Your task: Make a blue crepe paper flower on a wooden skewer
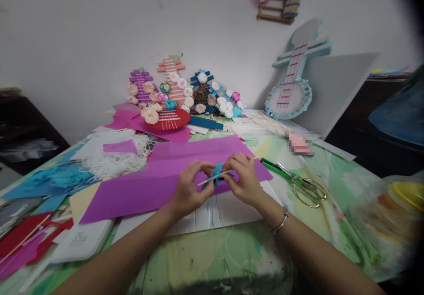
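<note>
Between both hands is a small piece of blue crepe paper [217, 170] with a thin wooden stick [207, 180] lying across it. My left hand [192, 184] pinches the blue paper from the left with thumb and forefinger. From the right, my right hand [243, 178] pinches the paper and the stick, its fingers curled. Dark nails show close together at the paper. Beneath the hands lies a large purple sheet [159, 167], partly over a white board [198, 220].
Scissors with gold handles [309, 191] and a green cutter [274, 167] lie at the right. White shredded paper [109, 162], blue crepe paper [62, 178] and a white power bank [82, 240] are at left. Decorated paper instruments [172, 81] stand along the wall. A plastic-wrapped yellow-lidded tub [406, 195] sits at far right.
</note>
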Demonstrator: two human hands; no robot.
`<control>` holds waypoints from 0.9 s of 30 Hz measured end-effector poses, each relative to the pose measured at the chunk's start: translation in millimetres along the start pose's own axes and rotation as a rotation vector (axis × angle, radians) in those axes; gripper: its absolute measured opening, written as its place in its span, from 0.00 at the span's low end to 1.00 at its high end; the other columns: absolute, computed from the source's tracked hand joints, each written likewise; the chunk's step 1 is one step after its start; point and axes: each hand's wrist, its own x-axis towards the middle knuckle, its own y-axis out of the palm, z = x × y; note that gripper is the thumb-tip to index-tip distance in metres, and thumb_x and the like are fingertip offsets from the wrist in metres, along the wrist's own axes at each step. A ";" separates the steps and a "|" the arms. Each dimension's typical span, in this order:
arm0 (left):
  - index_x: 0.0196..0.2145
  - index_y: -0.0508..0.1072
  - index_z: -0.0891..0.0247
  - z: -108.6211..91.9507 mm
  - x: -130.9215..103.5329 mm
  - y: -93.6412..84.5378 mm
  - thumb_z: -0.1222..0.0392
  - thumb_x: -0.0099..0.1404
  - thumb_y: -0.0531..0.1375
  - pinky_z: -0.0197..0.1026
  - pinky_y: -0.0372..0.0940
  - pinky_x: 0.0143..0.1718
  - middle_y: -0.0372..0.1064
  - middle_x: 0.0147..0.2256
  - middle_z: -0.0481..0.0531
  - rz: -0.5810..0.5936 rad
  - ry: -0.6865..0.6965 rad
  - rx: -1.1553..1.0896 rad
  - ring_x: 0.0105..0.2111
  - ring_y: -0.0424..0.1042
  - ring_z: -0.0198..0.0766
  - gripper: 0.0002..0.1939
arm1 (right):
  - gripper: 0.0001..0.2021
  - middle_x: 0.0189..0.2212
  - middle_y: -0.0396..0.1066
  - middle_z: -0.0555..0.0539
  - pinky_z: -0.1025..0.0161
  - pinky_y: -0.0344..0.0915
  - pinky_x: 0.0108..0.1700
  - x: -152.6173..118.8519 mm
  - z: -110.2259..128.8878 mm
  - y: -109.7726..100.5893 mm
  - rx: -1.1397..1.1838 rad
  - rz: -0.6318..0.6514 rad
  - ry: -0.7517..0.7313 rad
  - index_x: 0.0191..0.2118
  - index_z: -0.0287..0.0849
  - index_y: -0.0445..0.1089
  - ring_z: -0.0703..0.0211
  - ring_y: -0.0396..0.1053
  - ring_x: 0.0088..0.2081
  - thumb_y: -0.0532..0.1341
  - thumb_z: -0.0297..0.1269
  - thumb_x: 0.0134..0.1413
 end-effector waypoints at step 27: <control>0.36 0.69 0.64 5.5 2.0 -1.0 0.70 0.54 0.58 0.41 0.64 0.35 0.69 0.29 0.51 0.043 0.006 -0.024 0.31 0.69 0.38 0.10 | 0.06 0.31 0.67 0.49 0.61 0.45 0.36 1.5 1.2 0.1 0.171 0.187 0.021 0.34 0.41 0.67 0.61 0.61 0.33 0.55 0.25 0.53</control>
